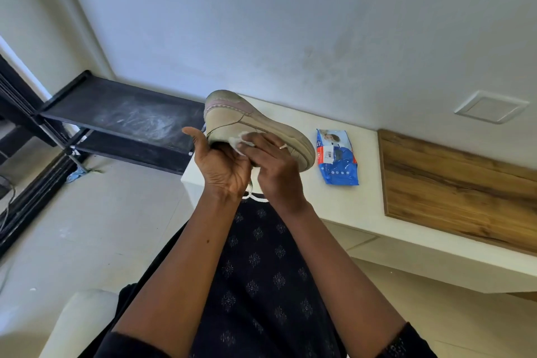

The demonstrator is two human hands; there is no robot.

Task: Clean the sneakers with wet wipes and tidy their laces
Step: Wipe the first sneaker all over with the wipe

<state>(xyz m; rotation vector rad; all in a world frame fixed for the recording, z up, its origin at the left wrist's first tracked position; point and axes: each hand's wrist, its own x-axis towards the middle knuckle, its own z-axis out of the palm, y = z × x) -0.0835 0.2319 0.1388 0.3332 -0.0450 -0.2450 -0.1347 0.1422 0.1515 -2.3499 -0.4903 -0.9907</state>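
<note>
1. One beige sneaker (255,122) is being held up in the air at the centre, sole facing far and right, toe pointing right, above the left end of a white ledge (363,212).
2. The left hand (223,166) is gripping the sneaker at its heel end. Its thumb is sticking up free, and its fingers are curling out of sight around the shoe's opening.
3. The right hand (276,166) is pressing one white wipe (239,142) against the near side of the sneaker with fairly flat fingers. Its thumb is hidden, so whether it is also pinching the wipe cannot be told. One ring (282,146) is showing on this hand.
4. One white lace (255,197) is hanging in a loop below the shoe, between the two wrists.
5. One blue pack of wipes (337,157) is lying flat on the ledge, just right of the sneaker's toe.
6. One wooden panel (459,183) is sitting further right on the ledge.
7. One black shoe rack (125,116) is standing to the left against the wall, with two shelves showing.
</note>
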